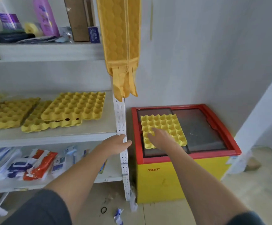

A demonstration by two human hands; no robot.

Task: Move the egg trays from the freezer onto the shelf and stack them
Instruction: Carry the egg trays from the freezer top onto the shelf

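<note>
a dimpled yellow pulp egg tray lies flat on the freezer, on its dark glass lid inside the red rim. the right hand rests on the tray's near edge, fingers spread. left of the freezer, the left hand hangs relaxed by the perforated shelf post; more moulded trays sit on the shelf.

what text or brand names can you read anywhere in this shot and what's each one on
"SAST": red lettering on the yellow front of the freezer.
Blue box on the top shelf: white print, too blurred to read.
Purple bottle and purple-labelled pack beside it: labels unreadable.
Packets on the bottom shelf: print too small to read.
Egg tray on the freezer lid: no text.
</note>
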